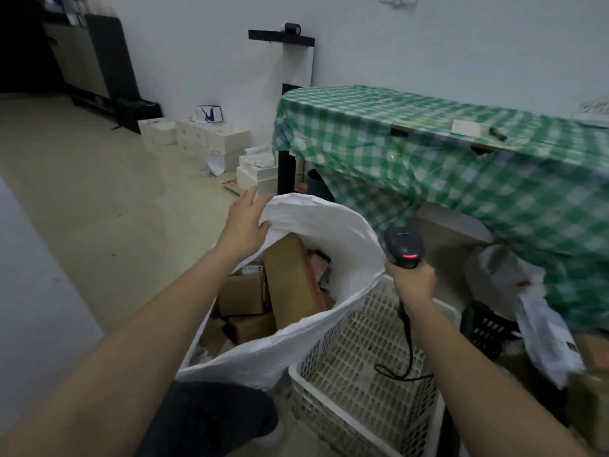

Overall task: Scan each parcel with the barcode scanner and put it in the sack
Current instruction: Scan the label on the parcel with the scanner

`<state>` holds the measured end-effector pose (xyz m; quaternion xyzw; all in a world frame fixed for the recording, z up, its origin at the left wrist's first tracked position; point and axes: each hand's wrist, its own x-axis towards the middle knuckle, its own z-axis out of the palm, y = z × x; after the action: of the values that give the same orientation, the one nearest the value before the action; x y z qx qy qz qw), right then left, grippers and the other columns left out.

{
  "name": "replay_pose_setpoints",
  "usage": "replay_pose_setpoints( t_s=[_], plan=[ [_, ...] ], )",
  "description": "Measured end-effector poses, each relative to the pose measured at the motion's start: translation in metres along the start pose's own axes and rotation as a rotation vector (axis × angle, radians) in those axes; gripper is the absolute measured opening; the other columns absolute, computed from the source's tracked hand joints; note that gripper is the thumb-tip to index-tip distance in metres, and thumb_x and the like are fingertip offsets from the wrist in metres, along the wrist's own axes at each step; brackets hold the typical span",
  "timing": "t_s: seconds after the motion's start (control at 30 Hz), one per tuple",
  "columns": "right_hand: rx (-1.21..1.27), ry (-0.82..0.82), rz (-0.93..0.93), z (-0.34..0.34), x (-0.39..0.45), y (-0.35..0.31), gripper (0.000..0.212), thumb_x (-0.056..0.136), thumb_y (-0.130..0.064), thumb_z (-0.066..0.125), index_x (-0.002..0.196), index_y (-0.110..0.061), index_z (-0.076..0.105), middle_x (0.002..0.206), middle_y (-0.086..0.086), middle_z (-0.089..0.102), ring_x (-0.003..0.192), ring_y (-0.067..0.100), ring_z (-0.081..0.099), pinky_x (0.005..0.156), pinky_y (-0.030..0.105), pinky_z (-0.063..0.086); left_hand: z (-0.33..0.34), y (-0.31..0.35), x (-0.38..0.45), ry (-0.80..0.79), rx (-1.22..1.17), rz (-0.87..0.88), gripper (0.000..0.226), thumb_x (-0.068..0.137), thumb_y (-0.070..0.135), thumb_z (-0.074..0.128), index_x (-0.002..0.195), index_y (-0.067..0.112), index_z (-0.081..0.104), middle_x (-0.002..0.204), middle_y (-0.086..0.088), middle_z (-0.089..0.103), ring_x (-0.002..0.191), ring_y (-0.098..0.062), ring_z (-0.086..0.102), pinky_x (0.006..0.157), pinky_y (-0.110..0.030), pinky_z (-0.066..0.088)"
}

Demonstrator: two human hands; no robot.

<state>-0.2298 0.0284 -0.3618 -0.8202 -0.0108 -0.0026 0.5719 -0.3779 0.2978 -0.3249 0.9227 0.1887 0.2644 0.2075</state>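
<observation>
Left hand (245, 222) at sack (329, 222) rim

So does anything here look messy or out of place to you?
Mostly the green checked tablecloth: it hangs crooked and bunched, baring the table edge. Loose plastic bags are heaped beneath. The white crate by the sack holds only the scanner cable.
</observation>
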Motion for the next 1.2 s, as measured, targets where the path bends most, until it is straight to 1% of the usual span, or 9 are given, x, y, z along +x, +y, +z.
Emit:
replay_pose_setpoints(
  t_s=[0.07, 0.13, 0.23, 0.3, 0.4, 0.53, 0.87, 1.03, 1.2],
  plan=[
    [0.041, -0.043, 0.017, -0.007, -0.007, 0.010, 0.018, 0.071, -0.017, 0.080, 0.080, -0.009, 0.067, 0.083, 0.014, 0.068, 0.080, 0.027, 0.063, 0.070, 0.039, 0.048, 0.006, 0.024, -0.013, 0.047, -0.018, 0.020, 0.048, 0.095, 0.008, 0.053, 0.141, 0.014, 0.043, 0.157, -0.014, 0.023, 0.146, -0.031, 0.016, 0.118, -0.048, 0.019],
    [0.086, -0.065, 0.048, -0.018, -0.018, 0.019, 0.018, 0.072, -0.017, 0.079, 0.071, -0.018, 0.061, 0.082, 0.015, 0.070, 0.080, 0.028, 0.066, 0.075, 0.047, 0.054, 0.015, 0.050, -0.027, 0.087, -0.076, 0.079, 0.043, 0.095, 0.007, 0.051, 0.138, 0.014, 0.047, 0.154, -0.010, 0.030, 0.144, -0.026, 0.023, 0.115, -0.039, 0.025],
    [0.163, -0.081, 0.097, -0.045, -0.039, 0.033, 0.013, 0.077, -0.012, 0.076, 0.074, -0.012, 0.064, 0.073, 0.012, 0.066, 0.072, 0.027, 0.064, 0.068, 0.040, 0.051, 0.036, 0.086, -0.044, 0.041, -0.159, 0.168, 0.037, 0.095, 0.008, 0.049, 0.131, 0.015, 0.052, 0.139, -0.004, 0.045, 0.127, -0.020, 0.044, 0.099, -0.036, 0.042],
    [0.205, -0.070, 0.133, -0.066, -0.051, 0.046, 0.009, 0.080, -0.008, 0.073, 0.076, -0.007, 0.066, 0.069, 0.012, 0.064, 0.066, 0.026, 0.060, 0.065, 0.035, 0.046, 0.056, 0.111, -0.055, -0.027, -0.198, 0.210, 0.034, 0.095, 0.009, 0.049, 0.128, 0.015, 0.054, 0.131, -0.003, 0.049, 0.112, -0.019, 0.052, 0.087, -0.034, 0.046],
    [0.260, -0.042, 0.200, -0.100, -0.069, 0.077, 0.012, 0.081, -0.009, 0.073, 0.092, -0.004, 0.069, 0.076, 0.011, 0.067, 0.070, 0.024, 0.063, 0.064, 0.032, 0.050, 0.092, 0.148, -0.072, -0.148, -0.248, 0.247, 0.033, 0.097, 0.011, 0.049, 0.129, 0.013, 0.055, 0.128, -0.003, 0.052, 0.110, -0.020, 0.053, 0.089, -0.031, 0.043],
    [0.350, 0.072, 0.308, -0.150, -0.085, 0.127, 0.019, 0.083, -0.009, 0.073, 0.100, -0.006, 0.066, 0.083, 0.009, 0.071, 0.075, 0.024, 0.067, 0.072, 0.040, 0.056, 0.154, 0.196, -0.099, -0.338, -0.332, 0.264, 0.031, 0.097, 0.015, 0.049, 0.127, 0.014, 0.057, 0.124, -0.005, 0.055, 0.099, -0.019, 0.058, 0.085, -0.028, 0.045],
    [0.468, 0.393, 0.511, -0.223, -0.089, 0.239, 0.020, 0.081, -0.002, 0.073, 0.098, -0.004, 0.064, 0.081, 0.007, 0.069, 0.070, 0.016, 0.069, 0.067, 0.032, 0.053, 0.316, 0.253, -0.179, -0.823, -0.272, 0.172, 0.036, 0.095, 0.028, 0.058, 0.128, 0.013, 0.057, 0.128, -0.007, 0.056, 0.115, -0.023, 0.054, 0.094, -0.032, 0.045],
    [0.423, 0.425, 0.575, -0.233, -0.081, 0.270, 0.031, 0.078, -0.009, 0.077, 0.106, -0.004, 0.066, 0.094, 0.009, 0.071, 0.092, 0.026, 0.067, 0.084, 0.039, 0.053, 0.369, 0.264, -0.186, -0.807, -0.157, 0.192, 0.039, 0.096, 0.024, 0.054, 0.133, 0.010, 0.053, 0.131, -0.012, 0.052, 0.119, -0.029, 0.050, 0.094, -0.034, 0.041],
    [0.469, 0.409, 0.578, -0.234, -0.066, 0.279, 0.028, 0.082, -0.002, 0.072, 0.108, 0.002, 0.064, 0.091, 0.013, 0.070, 0.078, 0.020, 0.068, 0.068, 0.027, 0.055, 0.405, 0.276, -0.182, -0.769, -0.002, 0.040, 0.024, 0.096, 0.024, 0.050, 0.105, 0.005, 0.061, 0.111, -0.016, 0.062, 0.105, -0.034, 0.055, 0.077, -0.037, 0.045]
  ],
)
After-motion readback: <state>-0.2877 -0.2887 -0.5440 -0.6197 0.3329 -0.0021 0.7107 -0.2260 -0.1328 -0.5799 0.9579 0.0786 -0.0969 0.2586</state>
